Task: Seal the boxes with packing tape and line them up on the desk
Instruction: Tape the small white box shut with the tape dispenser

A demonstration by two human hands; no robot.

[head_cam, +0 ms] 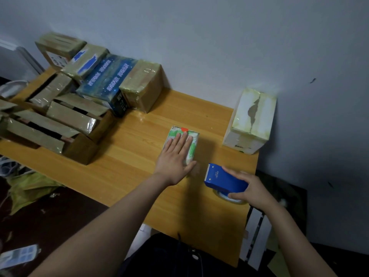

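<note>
Head view showed the small green-and-white box [194,145] lying flat near the middle of the wooden bench [129,156], with a red mark at its far edge. The left hand [175,156] lay on top of it, fingers [183,139] straight and spread, pressing down rather than gripping. Just to the right, apart from the box, the right hand [247,188] held the blue tape dispenser [221,178]. Its fingers were curled round the body, and the toothed edge pointed toward the box. The tape roll [229,198] beneath touched the bench near its front right corner. Farther right, a taped white box [251,120] stood against the wall [219,47]. At the bench's far left, a taped brown box [141,86] stood beside a dark blue printed box [107,82], with more taped boxes behind. In front of those sat open brown cartons [60,124], flaps loose.
</note>
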